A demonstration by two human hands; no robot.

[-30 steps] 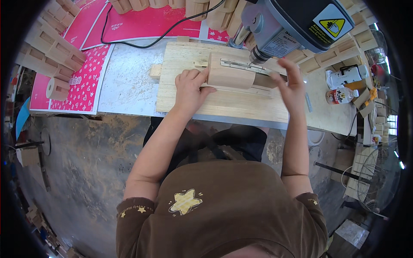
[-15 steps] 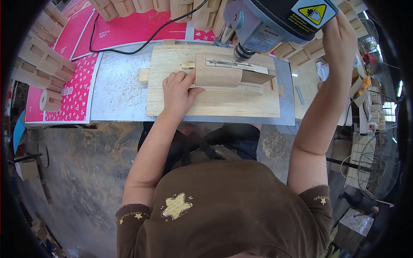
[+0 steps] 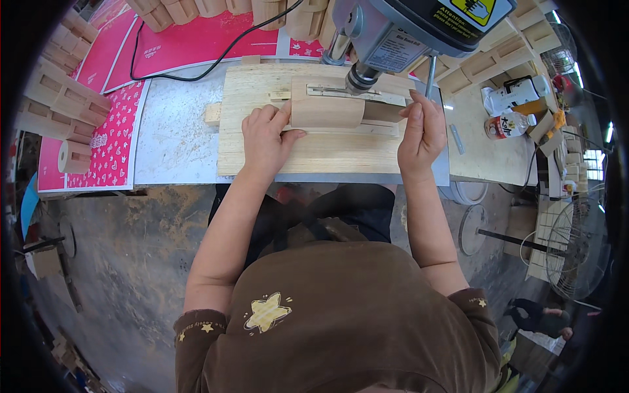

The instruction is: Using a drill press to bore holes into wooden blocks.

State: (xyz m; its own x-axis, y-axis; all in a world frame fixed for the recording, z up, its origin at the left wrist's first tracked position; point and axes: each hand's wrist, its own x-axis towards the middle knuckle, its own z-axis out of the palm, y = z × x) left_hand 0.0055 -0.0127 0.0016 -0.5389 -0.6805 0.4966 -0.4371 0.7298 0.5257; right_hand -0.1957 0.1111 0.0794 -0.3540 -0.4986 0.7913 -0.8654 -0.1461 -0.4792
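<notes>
A bench drill press [image 3: 393,47] stands at the far middle, its chuck [image 3: 362,77] above a pale wooden block [image 3: 326,112] with a rounded front and a long slot on top. The block lies in a wooden jig on a flat board [image 3: 314,154]. My left hand [image 3: 265,134] grips the block's left end, thumb stretched along its front. My right hand [image 3: 422,134] is closed, fingers bent around the lower end of the press's metal feed lever [image 3: 431,75]. A dark flat piece [image 3: 383,111] sits at the block's right end.
Stacks of slotted wooden pieces [image 3: 78,92] stand on pink printed sheets at left and far back. A black cord [image 3: 223,56] crosses the table. At right are a bottle [image 3: 510,124], a small blue-grey strip [image 3: 457,139] and a floor fan [image 3: 573,245].
My right hand has come down and inward from the drill head's right side to the feed lever, which now shows. My left hand remains at the block's end.
</notes>
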